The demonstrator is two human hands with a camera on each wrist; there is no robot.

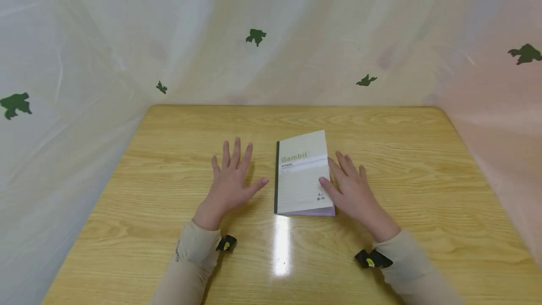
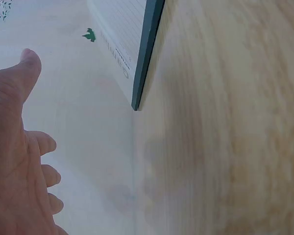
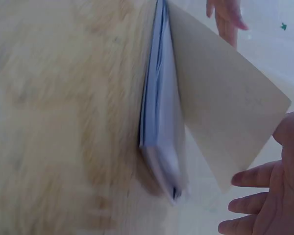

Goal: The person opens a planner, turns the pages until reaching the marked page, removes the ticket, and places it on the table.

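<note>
A notebook (image 1: pixel 301 178) with a cream "Gambit" cover and a dark spine lies on the wooden table, its front cover partly raised on the right side. My right hand (image 1: pixel 355 194) is at that free edge, thumb on the outer face and index finger at the edge. In the right wrist view the lifted cover (image 3: pixel 225 93) stands away from the pages (image 3: pixel 159 117), between thumb and index finger; the thumb tip is hidden behind it. To the left of the spine, my left hand (image 1: pixel 230 185) hovers with fingers spread, touching nothing.
The wooden table (image 1: pixel 169 192) reaches back to a pale curtain (image 1: pixel 305 60) printed with green leaf-like shapes, which hangs on the sides too. Black bands with small devices (image 1: pixel 373 259) sit at both wrists. A bright reflection shows below the notebook.
</note>
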